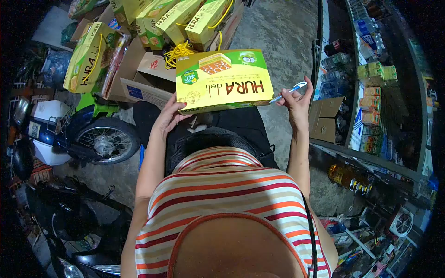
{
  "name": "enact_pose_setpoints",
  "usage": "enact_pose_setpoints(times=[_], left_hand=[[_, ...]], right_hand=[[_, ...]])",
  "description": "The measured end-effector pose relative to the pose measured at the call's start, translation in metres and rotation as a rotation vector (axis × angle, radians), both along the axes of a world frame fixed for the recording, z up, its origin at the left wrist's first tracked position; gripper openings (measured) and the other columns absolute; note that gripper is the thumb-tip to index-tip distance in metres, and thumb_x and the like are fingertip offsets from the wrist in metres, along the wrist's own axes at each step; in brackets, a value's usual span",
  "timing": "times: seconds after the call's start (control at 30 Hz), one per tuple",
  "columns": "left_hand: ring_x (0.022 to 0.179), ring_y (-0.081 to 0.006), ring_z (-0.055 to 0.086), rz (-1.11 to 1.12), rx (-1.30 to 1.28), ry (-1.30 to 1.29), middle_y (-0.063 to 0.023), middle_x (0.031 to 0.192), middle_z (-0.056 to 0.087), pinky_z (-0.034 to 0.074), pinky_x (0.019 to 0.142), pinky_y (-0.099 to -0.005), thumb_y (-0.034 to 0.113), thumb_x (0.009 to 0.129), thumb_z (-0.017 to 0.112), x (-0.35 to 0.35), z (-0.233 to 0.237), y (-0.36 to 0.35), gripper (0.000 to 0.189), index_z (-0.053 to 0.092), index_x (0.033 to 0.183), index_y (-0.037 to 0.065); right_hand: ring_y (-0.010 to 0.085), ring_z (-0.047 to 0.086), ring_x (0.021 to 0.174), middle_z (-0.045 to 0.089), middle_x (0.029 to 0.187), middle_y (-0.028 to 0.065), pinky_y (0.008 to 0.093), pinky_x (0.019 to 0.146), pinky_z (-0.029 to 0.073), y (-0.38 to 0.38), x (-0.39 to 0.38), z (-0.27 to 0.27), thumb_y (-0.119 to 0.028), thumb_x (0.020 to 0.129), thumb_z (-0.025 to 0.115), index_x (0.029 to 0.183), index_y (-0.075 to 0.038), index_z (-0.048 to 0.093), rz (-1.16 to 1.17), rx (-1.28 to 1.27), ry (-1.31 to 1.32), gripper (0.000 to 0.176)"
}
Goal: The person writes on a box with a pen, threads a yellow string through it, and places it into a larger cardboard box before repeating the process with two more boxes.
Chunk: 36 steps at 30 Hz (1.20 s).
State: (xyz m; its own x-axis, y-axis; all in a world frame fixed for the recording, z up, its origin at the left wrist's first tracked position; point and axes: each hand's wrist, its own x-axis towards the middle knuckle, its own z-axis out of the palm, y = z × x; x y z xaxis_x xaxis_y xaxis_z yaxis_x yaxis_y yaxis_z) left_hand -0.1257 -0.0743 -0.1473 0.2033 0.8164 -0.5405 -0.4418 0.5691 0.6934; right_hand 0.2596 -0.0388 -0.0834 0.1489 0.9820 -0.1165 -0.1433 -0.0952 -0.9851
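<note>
So, left hand [170,114] gripping lower-left corner of glossy flat yellow-green HURA deli box [223,79], center top of frame. Right hand [296,98]: fingers pinched nearly closed round slim blue-white pen [289,91], box's lower-right corner. Coiled yellow cords [180,54] upper left.

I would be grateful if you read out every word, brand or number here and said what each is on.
"HURA deli": the yellow-and-green box in the left hand
"40%": the green badge on that box
"HURA deli": the box at far left
"HURA": the row of boxes at the top
Too small or blurred: the held box's fine print, the open carton's markings, the shelf goods' labels.
</note>
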Motion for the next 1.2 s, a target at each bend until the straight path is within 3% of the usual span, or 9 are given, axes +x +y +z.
enact_pose_setpoints(times=[0.17, 0.23, 0.3, 0.37, 0.4, 0.53, 0.67, 0.93, 1.2], left_hand=[[0.120, -0.0231, 0.054, 0.000, -0.004, 0.000, -0.0100, 0.137, 0.049, 0.048, 0.096, -0.0439, 0.008, 0.087, 0.059, -0.001, 0.002, 0.000, 0.071, 0.026, 0.149, 0.014], [0.118, -0.0246, 0.055, 0.003, 0.016, 0.045, -0.0133, 0.133, 0.051, 0.047, 0.097, -0.0435, 0.013, 0.087, 0.061, 0.000, 0.004, -0.001, 0.062, 0.033, 0.142, 0.007], [0.120, -0.0262, 0.054, 0.002, 0.020, 0.038, -0.0129, 0.133, 0.051, 0.047, 0.098, -0.0463, 0.014, 0.087, 0.060, -0.001, 0.001, 0.000, 0.060, 0.036, 0.142, 0.009], [0.120, -0.0254, 0.054, -0.028, 0.008, -0.011, -0.0105, 0.137, 0.048, 0.047, 0.097, -0.0459, 0.011, 0.086, 0.059, -0.004, -0.002, 0.001, 0.072, 0.024, 0.149, 0.014], [0.120, -0.0254, 0.054, -0.034, 0.006, -0.014, -0.0105, 0.137, 0.048, 0.047, 0.097, -0.0459, 0.011, 0.086, 0.059, -0.003, -0.002, 0.000, 0.072, 0.024, 0.149, 0.014], [0.119, -0.0260, 0.055, -0.037, 0.018, 0.003, -0.0106, 0.137, 0.048, 0.047, 0.098, -0.0465, 0.012, 0.086, 0.060, -0.003, -0.003, 0.001, 0.071, 0.025, 0.149, 0.013], [0.118, -0.0255, 0.055, -0.035, 0.005, 0.024, -0.0106, 0.136, 0.049, 0.048, 0.097, -0.0453, 0.011, 0.086, 0.060, -0.003, -0.001, 0.001, 0.070, 0.027, 0.148, 0.012], [0.122, -0.0283, 0.052, -0.029, 0.015, 0.035, -0.0128, 0.136, 0.049, 0.047, 0.098, -0.0478, 0.014, 0.087, 0.061, -0.003, 0.001, 0.000, 0.062, 0.035, 0.143, 0.010], [0.123, -0.0284, 0.051, -0.030, 0.006, 0.034, -0.0137, 0.137, 0.048, 0.047, 0.099, -0.0478, 0.014, 0.087, 0.061, -0.003, 0.003, 0.000, 0.062, 0.034, 0.143, 0.009]], right_hand=[[0.0139, 0.060, 0.065, 0.062, 0.087, 0.0139, 0.0295, 0.061, 0.055, -0.001, -0.003, -0.002, -0.001, 0.087, 0.066, 0.147, -0.016, 0.005, 0.031, 0.000, -0.011, 0.088], [0.0153, 0.060, 0.068, 0.061, 0.087, 0.0152, 0.0303, 0.065, 0.055, -0.001, -0.009, 0.002, 0.003, 0.087, 0.064, 0.148, -0.019, -0.001, 0.017, 0.042, -0.066, 0.092], [0.0148, 0.062, 0.072, 0.062, 0.091, 0.0131, 0.0292, 0.069, 0.055, 0.002, -0.008, -0.002, 0.000, 0.088, 0.064, 0.148, -0.010, 0.009, -0.001, 0.065, -0.092, 0.082], [0.0137, 0.063, 0.078, 0.063, 0.095, 0.0118, 0.0295, 0.071, 0.056, 0.012, -0.003, -0.010, -0.009, 0.092, 0.062, 0.140, 0.000, 0.032, 0.031, -0.010, -0.013, 0.057], [0.0136, 0.064, 0.079, 0.064, 0.098, 0.0103, 0.0293, 0.076, 0.055, 0.012, -0.006, -0.010, -0.015, 0.095, 0.059, 0.124, 0.004, 0.049, 0.027, -0.039, -0.044, 0.036], [0.0127, 0.066, 0.080, 0.067, 0.094, 0.0087, 0.0247, 0.071, 0.053, 0.015, -0.010, -0.027, -0.016, 0.096, 0.058, 0.110, 0.002, 0.057, 0.057, -0.085, 0.042, 0.023], [0.0135, 0.066, 0.079, 0.067, 0.092, 0.0088, 0.0252, 0.069, 0.054, 0.019, -0.007, -0.039, -0.016, 0.096, 0.058, 0.109, 0.001, 0.058, 0.098, -0.086, -0.005, 0.022], [0.0140, 0.065, 0.071, 0.067, 0.089, 0.0113, 0.0269, 0.065, 0.056, 0.027, 0.015, -0.031, -0.016, 0.094, 0.061, 0.102, 0.001, 0.059, -0.252, -0.030, 0.170, 0.019], [0.0146, 0.068, 0.076, 0.068, 0.089, 0.0099, 0.0279, 0.073, 0.055, 0.023, -0.006, -0.036, -0.015, 0.093, 0.062, 0.102, 0.001, 0.061, 0.026, -0.079, 0.037, 0.018]])
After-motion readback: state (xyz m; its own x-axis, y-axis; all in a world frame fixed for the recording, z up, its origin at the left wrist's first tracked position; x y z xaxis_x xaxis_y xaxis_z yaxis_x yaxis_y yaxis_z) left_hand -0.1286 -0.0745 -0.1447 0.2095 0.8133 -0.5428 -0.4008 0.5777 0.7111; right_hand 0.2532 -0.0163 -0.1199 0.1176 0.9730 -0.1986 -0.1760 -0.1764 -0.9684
